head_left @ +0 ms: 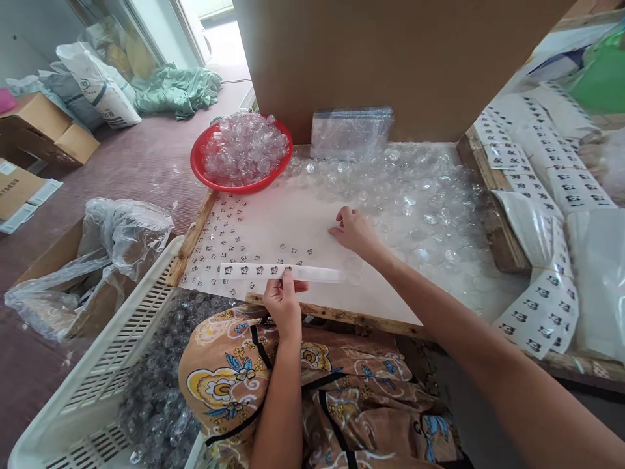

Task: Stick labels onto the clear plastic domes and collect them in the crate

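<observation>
Sticker strip (248,271) is spanning crosswise near the wooden front edge (336,314) of the white board (288,218); the left hand (283,303) is pinching it. The right hand (357,234) is hovering, fingers curled, any grip impossible to tell. Open room is lying leftward; clear discs (420,189) are crowding the far and right sides.

A printed strip (312,273) is pinched by the left hand (284,298) just below centre. The right hand (355,231) is held loosely curled at its two o'clock. Clear pieces (430,195) are spread at the view's two o'clock and heaped in a red bowl (244,189) near eleven; a white crate (105,352) is seen at eight.
</observation>
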Motion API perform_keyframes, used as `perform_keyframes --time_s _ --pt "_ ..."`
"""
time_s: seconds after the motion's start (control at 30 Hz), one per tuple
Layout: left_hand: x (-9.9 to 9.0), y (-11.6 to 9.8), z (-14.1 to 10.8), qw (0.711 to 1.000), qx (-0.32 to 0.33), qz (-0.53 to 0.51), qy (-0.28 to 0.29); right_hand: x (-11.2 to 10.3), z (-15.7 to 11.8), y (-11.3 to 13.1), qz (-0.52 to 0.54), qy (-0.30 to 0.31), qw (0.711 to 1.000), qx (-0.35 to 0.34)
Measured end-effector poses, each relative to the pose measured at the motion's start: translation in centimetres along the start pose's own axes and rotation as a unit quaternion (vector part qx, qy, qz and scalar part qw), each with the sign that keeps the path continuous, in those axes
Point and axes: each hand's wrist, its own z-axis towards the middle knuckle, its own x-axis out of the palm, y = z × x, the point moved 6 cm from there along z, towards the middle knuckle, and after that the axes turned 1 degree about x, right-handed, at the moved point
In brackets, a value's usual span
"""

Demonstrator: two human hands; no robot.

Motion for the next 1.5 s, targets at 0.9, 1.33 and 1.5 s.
perform_keyframes --time_s 0.9,1.33,1.5 --pt "-0.4 -0.3 0.1 0.999 0.020 -0.011 -0.046 -0.6 -5.6 8.1 0.390 0.057 0.885 -0.248" --pt "-0.2 -0.5 0.0 0.999 0.028 -0.021 -0.021 2.6 2.3 2.0 0.225 0.109 0.967 0.035" --pt "-0.2 -0.6 -0.1 0.999 0.032 -0.005 -0.019 2.6 2.2 3.0 0.138 0.079 0.987 0.000"
